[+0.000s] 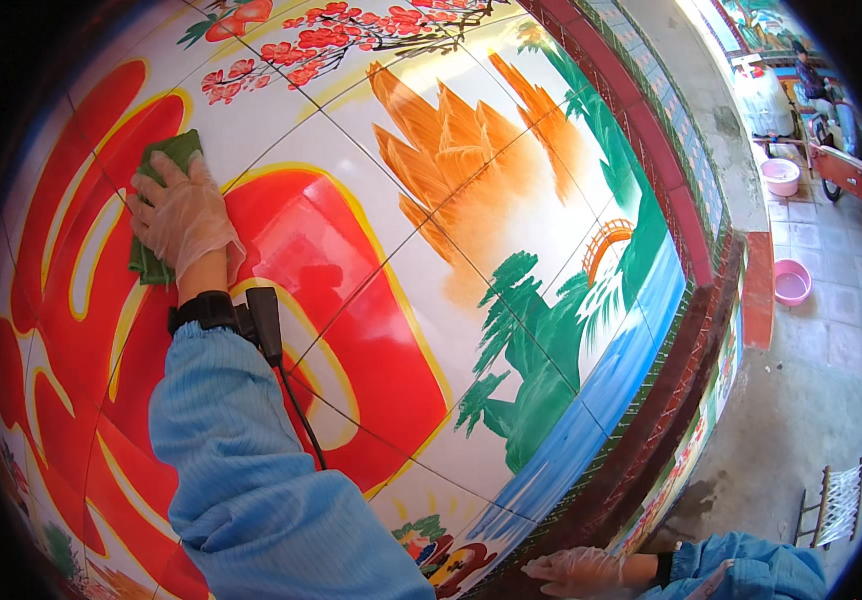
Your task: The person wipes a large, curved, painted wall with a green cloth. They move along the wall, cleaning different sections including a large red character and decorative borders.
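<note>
My left hand (187, 214), in a thin clear plastic glove, presses a green cloth (147, 259) flat against a wall of glossy painted tiles (341, 157). Its fingers are spread over the cloth, which lies on a large red painted character (318, 225) edged in yellow. A black strap with a cabled device (264, 322) sits on that wrist, above a blue sleeve. At the bottom right, my right hand (577, 571) wears the same kind of glove; it is beside the wall's lower border, fingers extended, and nothing shows in it.
A dark red ledge (626, 465) borders the tiles. To the right, a pink basin (792, 282) and a paler basin (780, 177) stand on the paved floor. A small folding stool (839, 504) is at the lower right. Farther off, a person (813, 82) sits by a red cart (843, 172).
</note>
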`<control>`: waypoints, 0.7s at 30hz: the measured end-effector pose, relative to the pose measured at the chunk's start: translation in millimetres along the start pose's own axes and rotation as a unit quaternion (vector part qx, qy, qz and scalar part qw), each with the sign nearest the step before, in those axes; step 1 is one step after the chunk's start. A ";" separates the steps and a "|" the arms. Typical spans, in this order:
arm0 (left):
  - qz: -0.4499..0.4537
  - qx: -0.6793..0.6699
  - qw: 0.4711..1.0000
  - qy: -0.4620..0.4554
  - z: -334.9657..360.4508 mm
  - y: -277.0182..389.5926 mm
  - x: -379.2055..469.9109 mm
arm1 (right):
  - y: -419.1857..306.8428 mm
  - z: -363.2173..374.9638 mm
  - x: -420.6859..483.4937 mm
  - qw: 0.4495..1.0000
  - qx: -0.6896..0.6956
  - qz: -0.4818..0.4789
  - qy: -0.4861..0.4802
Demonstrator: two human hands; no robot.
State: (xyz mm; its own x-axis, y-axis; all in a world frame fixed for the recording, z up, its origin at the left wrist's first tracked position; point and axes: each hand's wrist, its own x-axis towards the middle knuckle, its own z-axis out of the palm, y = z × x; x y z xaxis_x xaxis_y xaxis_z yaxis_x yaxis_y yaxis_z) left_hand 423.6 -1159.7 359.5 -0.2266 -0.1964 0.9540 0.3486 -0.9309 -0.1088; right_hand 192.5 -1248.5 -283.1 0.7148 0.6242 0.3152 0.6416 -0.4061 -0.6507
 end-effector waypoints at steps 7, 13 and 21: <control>-0.005 0.007 1.000 0.005 5.1 13.6 15.4 | 26.6 -3.6 7.1 0.999 -0.008 -0.039 0.019; -0.021 0.007 1.000 -0.006 9.3 21.3 26.7 | 57.0 -32.1 -11.6 0.998 0.023 -0.053 0.004; -0.026 0.030 0.999 -0.012 14.0 20.7 22.6 | 94.4 -91.4 -66.2 0.997 0.052 -0.006 -0.060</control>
State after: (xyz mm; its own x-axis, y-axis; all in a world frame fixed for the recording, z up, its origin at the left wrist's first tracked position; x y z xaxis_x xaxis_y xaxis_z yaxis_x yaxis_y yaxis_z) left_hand 438.4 -1179.1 382.7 -0.2232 -0.1406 0.9646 0.3907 -0.9195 -0.0436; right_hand 231.1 -1389.1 -302.2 0.6658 0.7056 0.2425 0.6128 -0.3318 -0.7172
